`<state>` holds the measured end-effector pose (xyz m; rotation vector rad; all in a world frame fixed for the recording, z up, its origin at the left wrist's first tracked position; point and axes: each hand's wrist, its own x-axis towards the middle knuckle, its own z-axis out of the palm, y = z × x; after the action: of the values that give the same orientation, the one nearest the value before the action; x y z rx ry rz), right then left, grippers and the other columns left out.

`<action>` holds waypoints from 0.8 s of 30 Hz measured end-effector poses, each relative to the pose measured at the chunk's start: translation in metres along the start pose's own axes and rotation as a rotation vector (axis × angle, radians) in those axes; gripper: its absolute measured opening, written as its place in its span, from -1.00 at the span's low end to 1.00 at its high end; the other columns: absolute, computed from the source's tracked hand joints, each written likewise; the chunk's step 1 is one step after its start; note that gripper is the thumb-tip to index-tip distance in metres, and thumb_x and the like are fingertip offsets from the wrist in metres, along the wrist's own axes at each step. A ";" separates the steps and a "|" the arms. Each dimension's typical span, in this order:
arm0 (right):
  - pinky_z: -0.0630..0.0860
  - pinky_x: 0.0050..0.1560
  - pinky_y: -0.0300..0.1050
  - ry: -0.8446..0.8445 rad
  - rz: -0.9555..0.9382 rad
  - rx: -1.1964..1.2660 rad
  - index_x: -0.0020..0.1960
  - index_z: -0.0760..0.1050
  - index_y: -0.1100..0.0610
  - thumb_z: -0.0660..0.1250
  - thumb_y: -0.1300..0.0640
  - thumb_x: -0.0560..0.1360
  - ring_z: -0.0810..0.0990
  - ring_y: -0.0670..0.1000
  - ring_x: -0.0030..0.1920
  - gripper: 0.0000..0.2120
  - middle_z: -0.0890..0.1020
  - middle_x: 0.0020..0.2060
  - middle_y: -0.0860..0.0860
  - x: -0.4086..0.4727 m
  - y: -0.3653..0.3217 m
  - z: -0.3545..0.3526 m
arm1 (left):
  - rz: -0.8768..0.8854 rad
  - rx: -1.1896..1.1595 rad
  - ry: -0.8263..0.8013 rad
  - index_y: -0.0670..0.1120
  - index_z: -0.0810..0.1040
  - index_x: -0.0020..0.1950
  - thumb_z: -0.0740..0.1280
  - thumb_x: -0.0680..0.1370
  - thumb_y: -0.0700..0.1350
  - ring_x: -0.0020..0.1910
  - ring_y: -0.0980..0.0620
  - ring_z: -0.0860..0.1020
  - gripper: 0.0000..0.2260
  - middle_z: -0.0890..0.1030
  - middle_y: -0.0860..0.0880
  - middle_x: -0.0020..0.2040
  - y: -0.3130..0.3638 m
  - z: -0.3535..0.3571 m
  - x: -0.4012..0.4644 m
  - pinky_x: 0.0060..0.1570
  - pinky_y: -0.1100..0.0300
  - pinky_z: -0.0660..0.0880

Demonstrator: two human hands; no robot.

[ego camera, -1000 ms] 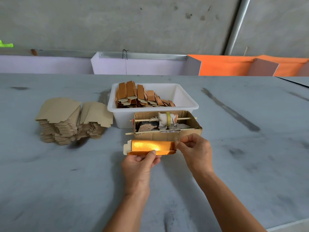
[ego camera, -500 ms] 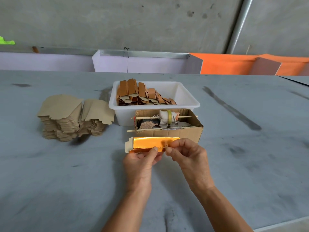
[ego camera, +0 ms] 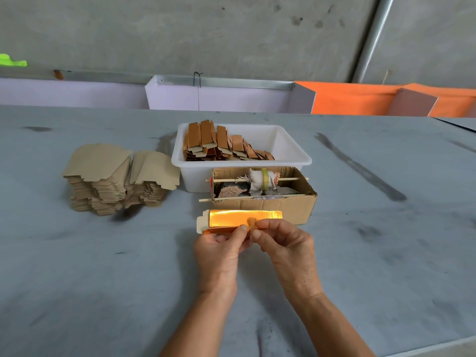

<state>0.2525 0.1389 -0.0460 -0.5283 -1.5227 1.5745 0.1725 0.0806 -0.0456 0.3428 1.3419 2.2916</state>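
Fingers [ego camera: 239, 231] of the left hand [ego camera: 219, 253] curl under the gold carton [ego camera: 231, 218], thumb pressing on its near edge; the right hand [ego camera: 286, 248] has thumb and forefinger pinched on a small orange strip [ego camera: 251, 224], probably tape, standing up at the carton's near edge, other fingers curled in. Both hands meet at that strip, thumbs almost touching. The carton is flat, shiny side up, pale tab sticking out at its left end, held low over the table [ego camera: 103, 279], just in front of the cardboard box [ego camera: 283, 210]. Step in hand, as I judge it: fixing the strip over the carton's seam to close the folded sleeve. Next move likely calls for laying the strip flat, rubbing it down with a thumb while the left hand steadies the carton, then dropping the piece in the white tub [ego camera: 291, 150]. That tub sits behind the cardboard box, touching it, and holds a leaning row of finished brown cartons [ego camera: 219, 143]. The cardboard box carries a wrapped roll [ego camera: 261, 179] on a thin stick laid across it. A stack of flat brown blanks [ego camera: 116, 181] lies left of the tub. The table is grey, smudged with dark streaks. Behind: pale purple panels [ego camera: 219, 99], orange panels [ego camera: 347, 99], a bare concrete wall [ego camera: 180, 34], a metal pipe [ego camera: 371, 39], a green scrap [ego camera: 10, 61] far left.
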 end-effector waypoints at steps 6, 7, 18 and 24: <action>0.50 -0.25 -0.35 -0.019 -0.009 0.001 -0.12 0.63 0.24 0.41 0.41 0.39 0.63 -0.12 -0.27 -0.87 0.71 -0.21 0.09 0.001 0.001 0.000 | -0.006 0.010 -0.006 -0.20 0.60 -0.20 0.33 0.44 -0.46 -0.35 0.04 0.64 -0.82 0.67 -0.07 -0.33 -0.001 0.000 0.001 -0.31 0.19 0.60; 0.50 -0.25 -0.35 -0.025 -0.012 -0.007 -0.12 0.64 0.23 0.41 0.41 0.39 0.63 -0.13 -0.27 -0.87 0.71 -0.22 0.08 0.002 0.001 0.000 | -0.008 0.014 -0.006 -0.20 0.60 -0.21 0.33 0.44 -0.46 -0.36 0.05 0.63 -0.82 0.67 -0.07 -0.34 -0.001 0.000 0.001 -0.31 0.19 0.60; 0.50 -0.22 -0.37 -0.028 0.007 -0.103 -0.07 0.66 0.19 0.42 0.36 0.40 0.62 -0.18 -0.27 -0.85 0.71 -0.25 0.00 0.003 0.000 0.000 | -0.017 0.024 0.000 -0.21 0.59 -0.19 0.33 0.44 -0.47 -0.35 0.05 0.62 -0.83 0.66 -0.05 -0.35 0.001 0.001 0.000 -0.26 0.13 0.62; 0.52 -0.17 -0.33 -0.011 0.025 -0.143 -0.04 0.66 0.17 0.44 0.33 0.40 0.65 -0.13 -0.21 -0.84 0.71 -0.22 0.02 0.003 0.000 0.001 | -0.033 0.017 0.017 -0.21 0.58 -0.20 0.33 0.44 -0.47 -0.37 0.07 0.62 -0.81 0.65 -0.03 -0.37 0.001 0.001 0.000 -0.30 0.18 0.61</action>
<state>0.2499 0.1404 -0.0451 -0.6220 -1.6513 1.4970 0.1729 0.0804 -0.0443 0.3049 1.3663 2.2618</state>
